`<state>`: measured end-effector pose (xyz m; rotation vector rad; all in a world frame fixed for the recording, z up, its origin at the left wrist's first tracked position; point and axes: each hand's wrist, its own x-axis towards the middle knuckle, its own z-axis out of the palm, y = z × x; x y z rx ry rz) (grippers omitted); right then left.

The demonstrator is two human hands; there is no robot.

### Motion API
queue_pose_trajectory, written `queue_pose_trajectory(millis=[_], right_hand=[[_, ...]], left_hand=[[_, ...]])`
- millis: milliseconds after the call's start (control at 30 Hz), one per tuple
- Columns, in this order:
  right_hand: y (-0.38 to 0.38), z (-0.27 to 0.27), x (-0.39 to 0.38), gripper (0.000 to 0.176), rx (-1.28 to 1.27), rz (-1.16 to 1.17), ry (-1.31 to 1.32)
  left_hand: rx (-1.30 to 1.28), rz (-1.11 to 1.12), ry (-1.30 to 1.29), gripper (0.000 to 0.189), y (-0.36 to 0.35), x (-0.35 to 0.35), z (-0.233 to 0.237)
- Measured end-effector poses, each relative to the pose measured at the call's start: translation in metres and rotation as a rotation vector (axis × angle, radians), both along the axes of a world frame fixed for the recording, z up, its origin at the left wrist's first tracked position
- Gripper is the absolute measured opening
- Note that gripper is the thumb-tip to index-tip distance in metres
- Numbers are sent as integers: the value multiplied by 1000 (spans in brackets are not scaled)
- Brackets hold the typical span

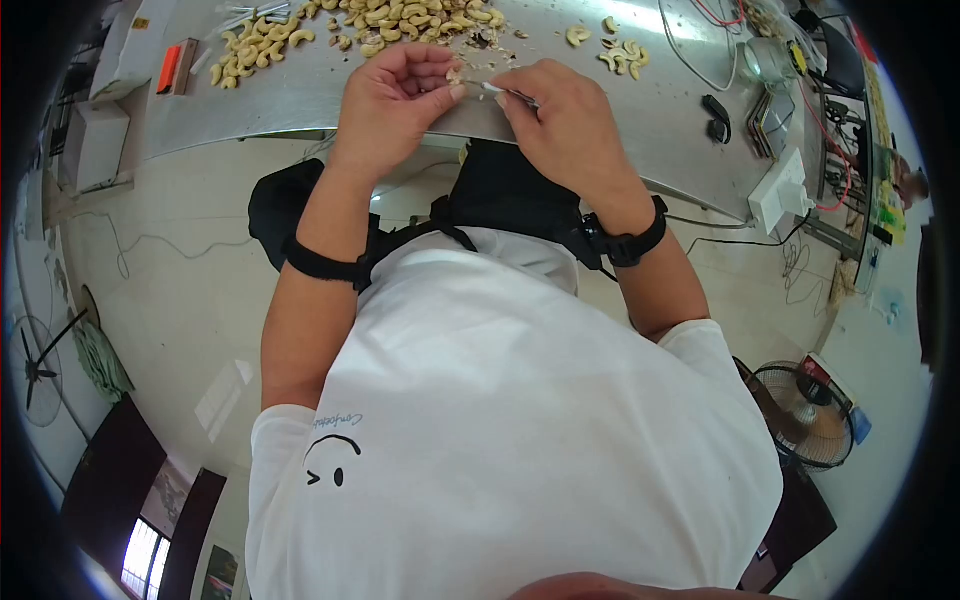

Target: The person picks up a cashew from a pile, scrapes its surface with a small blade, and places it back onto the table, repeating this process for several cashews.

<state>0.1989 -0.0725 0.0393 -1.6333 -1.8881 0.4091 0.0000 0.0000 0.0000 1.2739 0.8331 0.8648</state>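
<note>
My left hand (398, 105) pinches a small cashew (455, 77) between thumb and fingers, over the front edge of the metal table. Facing it, my right hand (565, 115) is closed on a slim metal tool (520, 98) with a whitish part near its tip; its exact kind is hard to make out. The tool's tip points at the cashew. Just beyond my hands spreads a big pile of cashews (410, 18), with bits of brown skin (485, 40) around it. A smaller group of cashews (625, 57) lies to the right.
Cashews (250, 50) also lie at the left, near an orange-and-brown block (177, 68). On the right are a black clip-like object (717, 118), a glass jar (768, 60), a white power strip (780, 192) and cables. A fan (805, 415) stands behind, to the right.
</note>
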Motion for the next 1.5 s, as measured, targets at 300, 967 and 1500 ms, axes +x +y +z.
queue_pose_trajectory(millis=[300, 967, 1500], right_hand=[[-4, -3, -4, 13, 53, -24, -24], [-4, -17, -8, 13, 130, -57, 112], [-2, -13, -10, 14, 213, -44, 65]], left_hand=[[-38, -20, 35, 34, 0, -1, 2], [-81, -82, 8, 33, 4, -8, 6], [-101, -118, 28, 26, 4, -9, 4]])
